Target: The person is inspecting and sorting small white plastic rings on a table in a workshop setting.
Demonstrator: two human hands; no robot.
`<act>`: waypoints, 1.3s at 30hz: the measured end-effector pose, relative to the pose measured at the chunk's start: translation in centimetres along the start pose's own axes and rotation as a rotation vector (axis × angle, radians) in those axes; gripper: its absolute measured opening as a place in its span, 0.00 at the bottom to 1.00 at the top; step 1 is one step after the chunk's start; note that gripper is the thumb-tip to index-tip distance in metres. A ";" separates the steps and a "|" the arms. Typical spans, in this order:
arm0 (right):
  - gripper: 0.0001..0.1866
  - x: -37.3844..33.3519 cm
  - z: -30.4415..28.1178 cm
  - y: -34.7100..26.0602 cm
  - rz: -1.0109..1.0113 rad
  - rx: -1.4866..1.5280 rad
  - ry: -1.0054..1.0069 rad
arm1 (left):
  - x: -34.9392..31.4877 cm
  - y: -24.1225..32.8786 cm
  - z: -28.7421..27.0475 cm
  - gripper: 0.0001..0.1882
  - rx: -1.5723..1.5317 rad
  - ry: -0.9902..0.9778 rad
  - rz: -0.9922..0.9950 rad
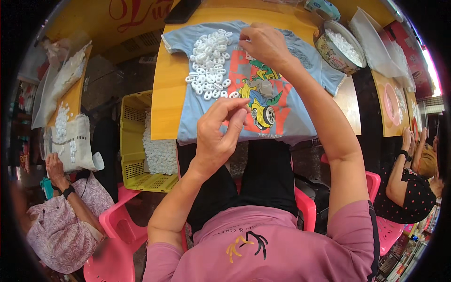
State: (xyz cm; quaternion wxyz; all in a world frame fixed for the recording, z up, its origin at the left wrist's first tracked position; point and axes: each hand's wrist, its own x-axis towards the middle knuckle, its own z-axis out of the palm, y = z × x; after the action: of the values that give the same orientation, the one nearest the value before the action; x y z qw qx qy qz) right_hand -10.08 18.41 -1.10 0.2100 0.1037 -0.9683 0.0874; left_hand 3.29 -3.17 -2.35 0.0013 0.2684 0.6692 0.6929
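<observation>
A light blue T-shirt (291,123) with a cartoon dinosaur print lies spread over the table in front of me. On its left half is a loose heap of small white oval plastic pieces (209,66), each with two holes. My left hand (218,131) is raised over the shirt's near edge, thumb and index finger drawn together; anything between them is too small to make out. At the shirt's far side, my right hand (265,43) bends down with closed fingers. Its fingertips are partly hidden, and a white piece lies just below them.
A patterned round tin (324,49) of white pieces stands at the far right, beside a clear plastic bin (371,42). A dark phone (183,11) lies at the back. Left of my legs sits a yellow crate (136,174) with white pieces. People work at tables on both sides.
</observation>
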 end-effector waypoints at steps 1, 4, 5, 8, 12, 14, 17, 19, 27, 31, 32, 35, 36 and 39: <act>0.10 -0.2 -0.1 0.1 0.001 0.001 0.001 | 0.2 -0.3 0.1 0.11 -0.016 0.000 -0.036; 0.10 -1.3 -1.1 -0.2 0.075 0.177 0.066 | 0.9 -0.2 0.1 0.10 -0.085 0.014 -0.131; 0.11 -1.9 -1.6 -0.3 0.127 0.341 0.063 | 1.1 -0.1 0.2 0.10 -0.138 0.030 -0.189; 0.14 -4.0 -3.7 -0.8 0.264 0.678 -0.004 | 1.8 -0.4 0.5 0.11 -0.181 0.058 -0.221; 0.15 -7.6 -6.1 -2.3 0.459 1.251 -0.200 | 3.0 -0.3 1.8 0.11 -0.181 0.106 -0.146; 0.13 -9.1 -6.5 -2.5 0.506 1.351 -0.217 | 3.7 -0.8 2.4 0.12 -0.142 0.097 -0.087; 0.10 -10.9 -7.1 -3.1 0.724 1.504 -0.257 | 4.0 -1.4 3.1 0.15 0.202 0.068 0.228; 0.11 -11.9 -7.4 -2.7 0.762 1.521 -0.289 | 4.2 -1.4 3.5 0.15 0.330 0.033 0.342; 0.14 -14.4 -8.3 -2.1 0.834 1.633 -0.418 | 4.0 -1.5 4.4 0.13 0.428 -0.140 0.562; 0.14 -14.8 -8.5 -1.1 0.752 1.384 -0.320 | 3.6 -1.4 4.8 0.11 0.380 -0.157 0.488; 0.15 -14.9 -8.6 -0.6 0.710 1.271 -0.260 | 3.3 -1.6 4.9 0.09 0.209 -0.132 0.248; 0.13 -15.3 -7.5 3.6 0.465 0.605 0.059 | 3.6 -1.7 5.1 0.06 -0.084 -0.075 -0.096; 0.13 -15.2 -7.2 4.9 0.464 0.608 0.056 | 3.7 -1.7 4.9 0.05 -0.196 -0.038 -0.203; 0.12 -14.8 -7.2 7.6 0.464 0.351 0.143 | 4.0 -2.4 4.4 0.06 -0.348 0.002 -0.293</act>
State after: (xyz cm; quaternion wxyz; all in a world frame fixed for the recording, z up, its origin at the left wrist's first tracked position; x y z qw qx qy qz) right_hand 4.07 29.66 -1.82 0.2312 -0.0920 -0.9189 0.3062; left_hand 0.64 2.65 -3.22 0.1475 0.1634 0.5713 0.7907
